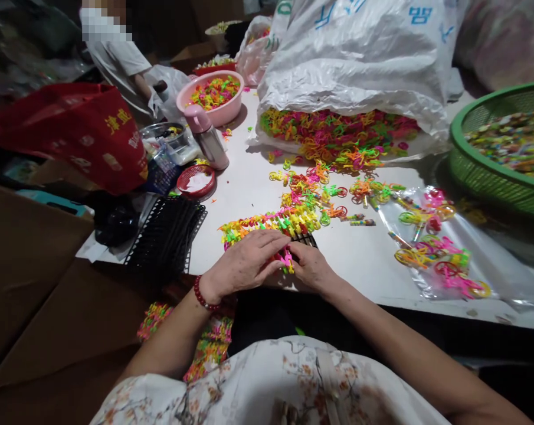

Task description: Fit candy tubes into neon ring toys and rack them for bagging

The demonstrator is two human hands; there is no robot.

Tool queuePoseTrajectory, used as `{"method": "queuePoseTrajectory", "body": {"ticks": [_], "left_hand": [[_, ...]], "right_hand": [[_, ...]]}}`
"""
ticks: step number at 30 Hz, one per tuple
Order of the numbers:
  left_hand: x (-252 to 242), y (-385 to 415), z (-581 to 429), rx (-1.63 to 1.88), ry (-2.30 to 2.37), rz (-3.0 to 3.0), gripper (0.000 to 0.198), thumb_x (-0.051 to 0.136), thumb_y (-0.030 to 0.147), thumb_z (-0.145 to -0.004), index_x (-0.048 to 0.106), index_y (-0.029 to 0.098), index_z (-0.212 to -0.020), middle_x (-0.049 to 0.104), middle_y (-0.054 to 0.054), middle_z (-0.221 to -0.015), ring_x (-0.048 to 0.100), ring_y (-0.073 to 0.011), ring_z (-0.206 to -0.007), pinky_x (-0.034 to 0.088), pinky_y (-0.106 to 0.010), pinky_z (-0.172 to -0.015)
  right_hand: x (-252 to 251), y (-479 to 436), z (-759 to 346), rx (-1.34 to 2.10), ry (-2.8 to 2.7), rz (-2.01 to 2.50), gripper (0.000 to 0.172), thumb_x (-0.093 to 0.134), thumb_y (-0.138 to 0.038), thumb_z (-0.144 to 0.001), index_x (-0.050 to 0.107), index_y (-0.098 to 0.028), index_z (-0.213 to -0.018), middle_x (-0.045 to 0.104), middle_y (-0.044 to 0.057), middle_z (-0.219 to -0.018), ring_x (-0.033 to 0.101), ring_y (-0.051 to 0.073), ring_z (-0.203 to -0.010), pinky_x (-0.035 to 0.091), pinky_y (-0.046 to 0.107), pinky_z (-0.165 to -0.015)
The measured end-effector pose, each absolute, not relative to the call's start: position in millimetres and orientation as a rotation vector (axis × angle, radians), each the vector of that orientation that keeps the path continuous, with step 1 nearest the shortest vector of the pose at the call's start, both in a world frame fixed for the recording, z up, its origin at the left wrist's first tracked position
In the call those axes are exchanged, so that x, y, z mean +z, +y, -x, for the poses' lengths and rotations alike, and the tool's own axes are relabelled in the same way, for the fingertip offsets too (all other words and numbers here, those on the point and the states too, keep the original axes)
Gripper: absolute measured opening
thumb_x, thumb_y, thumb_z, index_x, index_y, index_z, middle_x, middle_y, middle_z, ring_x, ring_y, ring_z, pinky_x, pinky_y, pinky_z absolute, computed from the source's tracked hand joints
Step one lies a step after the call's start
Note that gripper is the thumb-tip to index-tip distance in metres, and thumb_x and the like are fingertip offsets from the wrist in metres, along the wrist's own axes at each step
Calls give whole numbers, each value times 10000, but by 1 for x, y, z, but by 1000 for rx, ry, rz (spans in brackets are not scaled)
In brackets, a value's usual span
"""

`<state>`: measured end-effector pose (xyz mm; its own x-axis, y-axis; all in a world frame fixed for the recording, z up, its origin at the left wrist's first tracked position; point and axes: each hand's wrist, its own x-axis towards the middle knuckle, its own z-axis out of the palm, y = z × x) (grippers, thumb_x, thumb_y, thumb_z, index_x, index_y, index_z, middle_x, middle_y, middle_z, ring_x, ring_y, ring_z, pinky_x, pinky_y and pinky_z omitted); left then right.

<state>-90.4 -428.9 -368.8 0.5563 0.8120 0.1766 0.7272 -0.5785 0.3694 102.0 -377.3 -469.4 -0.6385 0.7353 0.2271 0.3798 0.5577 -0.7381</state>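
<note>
My left hand (249, 260), a red bead bracelet at its wrist, curves over the front of a row of small colourful plastic toy bicycles (271, 223) set close together on a black slotted strip (305, 238). Its fingers are together, and the thumb meets a pink toy bicycle (287, 258). At the strip's right end, my right hand (313, 267) pinches that same pink piece from the other side. The fingertips partly hide it. Loose toy bicycles (306, 186) lie in a heap just beyond the row.
A big white sack (346, 77) spills toy bicycles at the back. A green basket (492, 171) and a clear bag (426, 283) are to the right. Black strips (163, 239), a red basket (196, 181), a flask (210, 141) and a pink basin (231, 106) stand left. Another person (116, 65) works behind.
</note>
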Motion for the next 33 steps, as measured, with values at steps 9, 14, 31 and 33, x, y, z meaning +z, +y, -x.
{"method": "queuePoseTrajectory", "body": {"ticks": [9,14,31,33], "left_hand": [[-371,-429,91,445,1230,-2645,445,390,289,-1007,400,242,-1449,420,-29,-1526,348,-197,-1420,352,-417,-1172],[-377,-429,91,390,1328,-2634,478,393,327,-1005,377,203,-1466,392,-63,-1541,287,-230,-1457,334,-455,-1178],[-390,-421,91,328,1290,-2945,571,471,421,-964,388,161,-1466,446,-89,-1502,429,-265,-1372,388,-436,-1069],[-393,-420,92,335,1268,-2984,592,457,469,-961,390,165,-1465,444,-86,-1503,438,-274,-1363,385,-444,-1066]], "right_hand": [[-469,-365,-103,1048,-2242,786,60,598,-196,-818,656,-181,-827,695,47,-817,631,177,-741,462,259,-672],[-459,-353,-103,1135,-2336,756,96,606,-204,-839,658,-166,-768,679,48,-811,624,170,-735,472,261,-685],[-463,-383,-106,812,-2366,854,238,588,-127,-839,638,-157,-1070,650,86,-1058,610,189,-982,514,291,-886],[-458,-389,-131,775,-2271,861,266,568,-178,-894,606,-139,-1155,655,95,-1057,609,180,-984,515,288,-893]]}}
